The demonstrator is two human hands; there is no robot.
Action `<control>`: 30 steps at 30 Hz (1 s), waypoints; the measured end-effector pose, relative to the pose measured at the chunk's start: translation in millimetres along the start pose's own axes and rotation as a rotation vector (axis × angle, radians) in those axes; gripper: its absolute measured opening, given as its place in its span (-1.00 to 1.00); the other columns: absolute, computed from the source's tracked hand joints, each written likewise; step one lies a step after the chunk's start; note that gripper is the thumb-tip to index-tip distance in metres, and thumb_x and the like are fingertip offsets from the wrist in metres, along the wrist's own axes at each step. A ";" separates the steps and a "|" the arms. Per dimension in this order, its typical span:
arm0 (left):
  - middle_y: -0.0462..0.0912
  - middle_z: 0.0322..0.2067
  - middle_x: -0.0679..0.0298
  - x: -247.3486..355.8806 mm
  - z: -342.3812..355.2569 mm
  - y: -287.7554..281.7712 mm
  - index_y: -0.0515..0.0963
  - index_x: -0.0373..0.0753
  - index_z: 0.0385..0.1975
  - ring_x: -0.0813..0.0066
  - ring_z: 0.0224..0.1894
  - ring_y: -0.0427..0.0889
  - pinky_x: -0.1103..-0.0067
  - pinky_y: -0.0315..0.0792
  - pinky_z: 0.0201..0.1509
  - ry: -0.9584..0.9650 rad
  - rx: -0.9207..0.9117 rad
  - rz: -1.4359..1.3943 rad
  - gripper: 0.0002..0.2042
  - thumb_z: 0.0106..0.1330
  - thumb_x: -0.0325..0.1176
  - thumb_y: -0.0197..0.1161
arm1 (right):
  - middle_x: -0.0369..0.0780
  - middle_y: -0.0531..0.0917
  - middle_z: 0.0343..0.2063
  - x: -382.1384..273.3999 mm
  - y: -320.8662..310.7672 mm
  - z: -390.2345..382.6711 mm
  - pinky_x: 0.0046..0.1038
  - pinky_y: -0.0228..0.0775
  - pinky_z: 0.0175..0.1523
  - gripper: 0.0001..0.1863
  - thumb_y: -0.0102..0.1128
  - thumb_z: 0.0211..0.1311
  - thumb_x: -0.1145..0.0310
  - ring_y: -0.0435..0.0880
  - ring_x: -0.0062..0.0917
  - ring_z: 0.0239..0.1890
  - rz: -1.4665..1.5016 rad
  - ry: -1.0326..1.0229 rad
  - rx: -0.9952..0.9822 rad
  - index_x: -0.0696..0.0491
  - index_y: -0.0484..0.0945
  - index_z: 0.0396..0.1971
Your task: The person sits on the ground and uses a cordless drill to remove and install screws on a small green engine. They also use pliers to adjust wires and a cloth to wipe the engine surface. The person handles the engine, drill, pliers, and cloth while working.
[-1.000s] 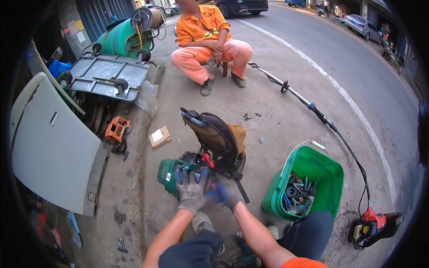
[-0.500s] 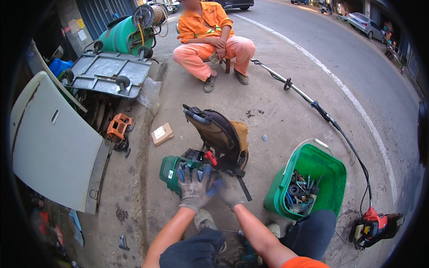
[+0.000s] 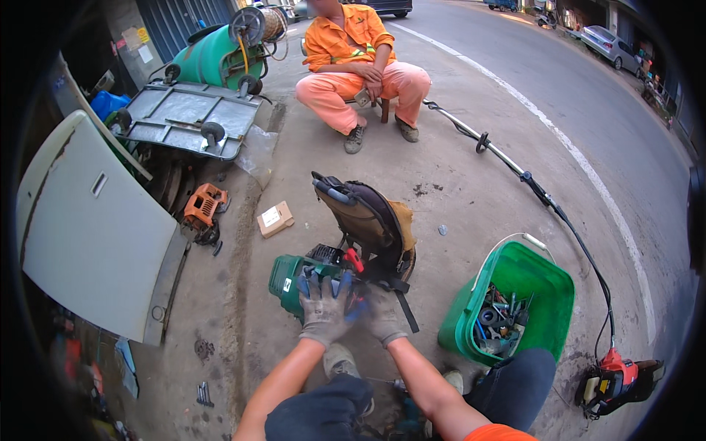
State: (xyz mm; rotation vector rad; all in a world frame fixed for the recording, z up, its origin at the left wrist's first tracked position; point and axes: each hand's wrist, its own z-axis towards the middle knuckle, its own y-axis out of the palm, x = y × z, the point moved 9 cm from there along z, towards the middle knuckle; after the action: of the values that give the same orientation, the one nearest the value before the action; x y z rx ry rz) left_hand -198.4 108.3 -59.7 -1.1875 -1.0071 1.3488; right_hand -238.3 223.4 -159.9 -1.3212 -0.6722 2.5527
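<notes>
A green backpack engine (image 3: 287, 283) with a brown and black harness pad (image 3: 368, 220) stands on the pavement in front of me. My gloved left hand (image 3: 323, 305) presses on the engine's near side, its fingers spread over the casing. Just to the right, my gloved right hand (image 3: 382, 316) is at the engine's lower right side, and its fingers are smeared by motion. What they touch there is too blurred to make out. A red part (image 3: 354, 259) sticks up beyond my left hand's fingertips.
A green bucket (image 3: 456, 323) holding tools stands at my right, near a red engine (image 3: 618, 371) with a long pole. A cardboard box (image 3: 276, 219) and an orange engine (image 3: 204, 206) lie to the left, by a white panel (image 3: 95, 235). A person in orange (image 3: 353, 44) sits ahead.
The whole view has shifted slightly, moving the scene a little right and down. My left hand stays on the engine; my right hand remains blurred beside it.
</notes>
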 end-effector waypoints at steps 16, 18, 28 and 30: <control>0.36 0.30 -0.09 -0.1 -4.6 -4.1 0.26 0.16 0.52 -0.40 0.45 0.17 -0.31 -0.22 0.50 0.001 0.010 -0.078 -0.01 0.00 0.23 0.47 | -0.07 0.68 -0.32 0.3 -6.2 -7.7 -0.21 0.51 -0.03 -0.75 0.14 0.45 0.27 0.69 -0.22 -0.21 0.098 0.080 0.059 0.10 0.66 -0.10; 0.37 0.28 -0.08 -1.3 -5.1 -9.1 0.27 0.16 0.52 -0.40 0.44 0.18 -0.32 -0.22 0.50 0.004 0.025 -0.079 -0.02 0.00 0.23 0.47 | -0.07 0.69 -0.26 -16.3 -16.3 7.1 -0.20 0.50 0.00 -0.76 0.14 0.42 0.30 0.68 -0.17 -0.17 0.096 0.046 0.029 0.10 0.66 -0.09; 0.09 0.48 -0.23 -30.4 -7.2 -13.2 0.23 -0.23 0.49 -0.32 0.48 0.12 -0.04 -0.01 0.53 -0.150 0.201 -0.228 0.08 -0.01 0.21 0.55 | -0.22 0.66 -0.54 57.3 68.6 -59.5 -0.31 0.66 -0.38 -0.36 -0.04 0.54 -0.27 0.64 -0.46 -0.59 1.175 1.131 -0.293 0.07 0.64 -0.32; 0.06 0.49 -0.26 -29.1 -6.6 -3.1 0.35 -0.27 0.37 -0.33 0.55 -0.04 -0.13 -0.24 0.57 -0.194 0.114 -0.184 0.02 -0.03 0.27 0.54 | -0.30 0.58 -0.64 46.5 76.0 -68.8 -0.38 0.52 -0.50 -0.34 0.02 0.44 -0.37 0.54 -0.50 -0.67 1.348 1.265 -0.404 -0.02 0.62 -0.43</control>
State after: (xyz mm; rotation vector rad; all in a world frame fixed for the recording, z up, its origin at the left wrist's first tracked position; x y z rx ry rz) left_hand -191.9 79.6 -54.1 -0.8690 -1.1317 1.3734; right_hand -206.8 194.6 -264.0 -3.7701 0.1171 1.1948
